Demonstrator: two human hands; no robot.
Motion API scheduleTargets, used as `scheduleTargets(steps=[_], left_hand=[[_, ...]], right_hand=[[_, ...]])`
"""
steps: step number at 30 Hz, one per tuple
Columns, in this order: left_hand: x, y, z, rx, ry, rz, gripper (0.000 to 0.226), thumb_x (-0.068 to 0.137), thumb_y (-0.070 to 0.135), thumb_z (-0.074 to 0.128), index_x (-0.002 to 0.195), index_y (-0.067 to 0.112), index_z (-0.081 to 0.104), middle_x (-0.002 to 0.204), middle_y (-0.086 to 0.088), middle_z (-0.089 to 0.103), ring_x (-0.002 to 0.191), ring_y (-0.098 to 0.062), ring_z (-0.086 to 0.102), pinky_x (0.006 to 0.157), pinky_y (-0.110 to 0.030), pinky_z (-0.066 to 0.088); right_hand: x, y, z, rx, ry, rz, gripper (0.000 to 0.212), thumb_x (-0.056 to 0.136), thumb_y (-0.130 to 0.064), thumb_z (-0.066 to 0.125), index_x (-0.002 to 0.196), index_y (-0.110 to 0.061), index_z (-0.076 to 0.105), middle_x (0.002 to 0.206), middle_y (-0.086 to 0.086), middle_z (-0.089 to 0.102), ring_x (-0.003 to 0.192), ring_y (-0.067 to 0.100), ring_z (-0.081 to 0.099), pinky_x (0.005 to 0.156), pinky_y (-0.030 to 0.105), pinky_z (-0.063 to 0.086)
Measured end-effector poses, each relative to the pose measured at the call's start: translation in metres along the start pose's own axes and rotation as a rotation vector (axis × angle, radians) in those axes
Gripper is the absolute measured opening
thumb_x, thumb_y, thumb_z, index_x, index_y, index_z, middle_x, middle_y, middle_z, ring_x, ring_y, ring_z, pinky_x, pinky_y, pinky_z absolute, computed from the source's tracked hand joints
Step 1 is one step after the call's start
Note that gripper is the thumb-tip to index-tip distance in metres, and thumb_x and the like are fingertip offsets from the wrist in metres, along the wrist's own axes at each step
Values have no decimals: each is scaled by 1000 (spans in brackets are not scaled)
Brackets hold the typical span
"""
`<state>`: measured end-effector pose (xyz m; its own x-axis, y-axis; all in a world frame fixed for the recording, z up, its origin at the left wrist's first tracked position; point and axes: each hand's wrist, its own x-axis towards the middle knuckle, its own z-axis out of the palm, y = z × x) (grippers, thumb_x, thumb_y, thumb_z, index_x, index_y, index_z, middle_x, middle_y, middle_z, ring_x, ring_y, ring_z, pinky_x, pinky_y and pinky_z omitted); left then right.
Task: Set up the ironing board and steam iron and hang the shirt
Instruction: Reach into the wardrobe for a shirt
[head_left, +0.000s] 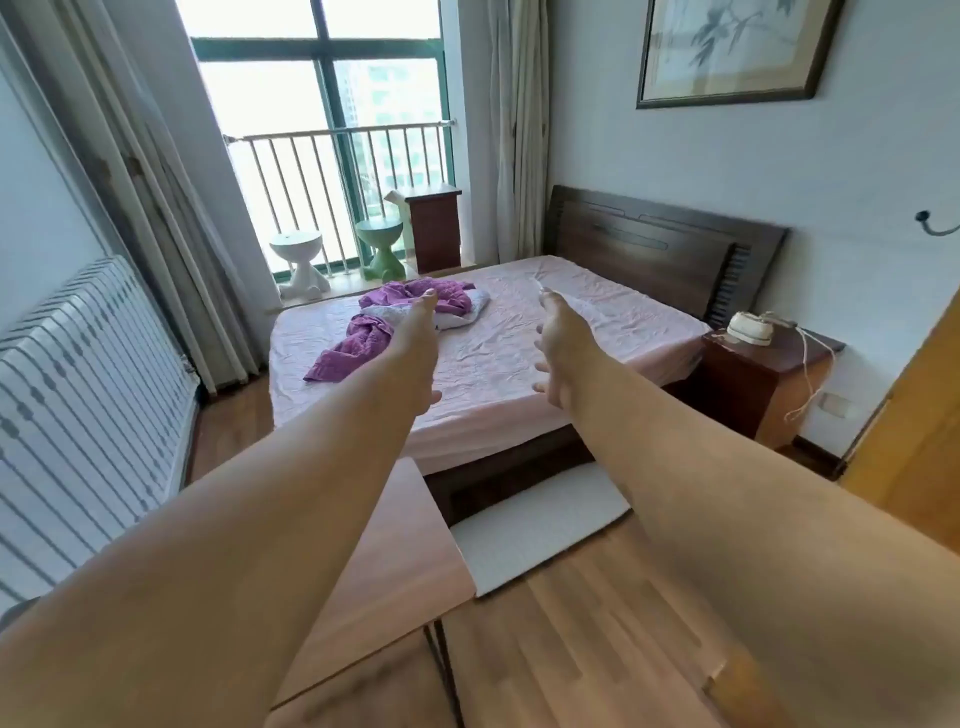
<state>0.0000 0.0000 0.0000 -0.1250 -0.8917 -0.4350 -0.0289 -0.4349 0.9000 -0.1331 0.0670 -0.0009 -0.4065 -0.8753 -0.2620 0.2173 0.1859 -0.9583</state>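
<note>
Two stools (301, 260), one bed (498, 353), one iron (748, 328), one framed picture (727, 52).

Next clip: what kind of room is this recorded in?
A home bedroom, most likely in a high-rise flat. A bed with a wooden headboard fills the middle, a nightstand stands beside it, and curtains frame a tall window with a railing.

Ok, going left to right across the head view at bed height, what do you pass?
Radiator → purple cloth → left hand → right hand → iron on the nightstand → door.
</note>
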Motion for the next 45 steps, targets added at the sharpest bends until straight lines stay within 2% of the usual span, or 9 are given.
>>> scheduleTargets(steps=[7, 10, 14, 17, 22, 26, 29, 36, 45], left_hand=[[42, -16, 66, 18, -69, -60, 96, 82, 76, 49, 154, 16, 28, 161, -11, 28, 146, -31, 29, 116, -50, 30], [59, -25, 90, 72, -106, -72, 91, 86, 73, 47, 154, 17, 29, 161, -9, 29, 147, -31, 28, 117, -50, 29], [87, -26, 121, 122, -154, -70, 91, 86, 73, 46, 155, 16, 28, 161, -9, 27, 147, -30, 27, 119, -51, 26], [112, -18, 149, 128, -211, -50, 93, 82, 75, 47, 155, 19, 28, 161, -7, 28, 147, -30, 28, 118, -51, 27], [151, -13, 200, 152, -347, -14, 92, 83, 75, 46, 153, 18, 32, 160, -8, 31, 146, -31, 30, 117, -51, 27], [172, -29, 240, 199, -381, -107, 97, 76, 79, 48, 153, 23, 32, 158, -5, 33, 141, -30, 36, 97, -43, 36], [180, -42, 270, 203, -439, -166, 95, 77, 75, 51, 153, 20, 32, 158, -5, 34, 143, -26, 34, 106, -45, 35], [205, -41, 363, 185, -504, -199, 100, 75, 75, 52, 155, 20, 28, 158, -5, 34, 143, -26, 34, 110, -46, 34], [227, -39, 453, 152, -643, -271, 83, 93, 70, 35, 156, 18, 24, 164, -7, 23, 152, -24, 18, 123, -46, 15]], right_hand=[[51, 9, -49, -62, 55, -58, 53, 107, -41, 23, 157, -24, 28, 162, 5, 29, 147, 29, 29, 117, 44, 26], [73, 21, -68, -62, 109, -39, 52, 107, -37, 24, 157, -23, 26, 161, 10, 31, 145, 33, 33, 116, 47, 29], [98, 25, -86, 13, 176, -8, 55, 106, -41, 26, 157, -18, 27, 161, 4, 31, 144, 28, 33, 113, 39, 28], [119, 19, -99, 2, 261, -40, 52, 108, -30, 24, 158, -17, 24, 163, 8, 27, 146, 28, 30, 118, 41, 27], [147, 10, -123, 117, 379, -13, 61, 105, -47, 33, 155, -12, 31, 161, 5, 32, 146, 25, 32, 115, 37, 27], [162, 15, -147, 177, 490, 51, 66, 101, -54, 37, 155, -15, 33, 160, 1, 34, 144, 24, 34, 114, 40, 27], [172, 18, -169, 212, 546, 102, 67, 100, -56, 39, 155, -18, 33, 159, 2, 36, 144, 27, 34, 114, 48, 26], [223, 10, -243, 204, 619, 97, 66, 100, -56, 38, 154, -18, 34, 159, 2, 37, 144, 26, 35, 114, 43, 27], [294, -3, -327, 232, 623, 160, 67, 100, -56, 37, 155, -19, 31, 161, 3, 34, 146, 27, 32, 116, 45, 27]])
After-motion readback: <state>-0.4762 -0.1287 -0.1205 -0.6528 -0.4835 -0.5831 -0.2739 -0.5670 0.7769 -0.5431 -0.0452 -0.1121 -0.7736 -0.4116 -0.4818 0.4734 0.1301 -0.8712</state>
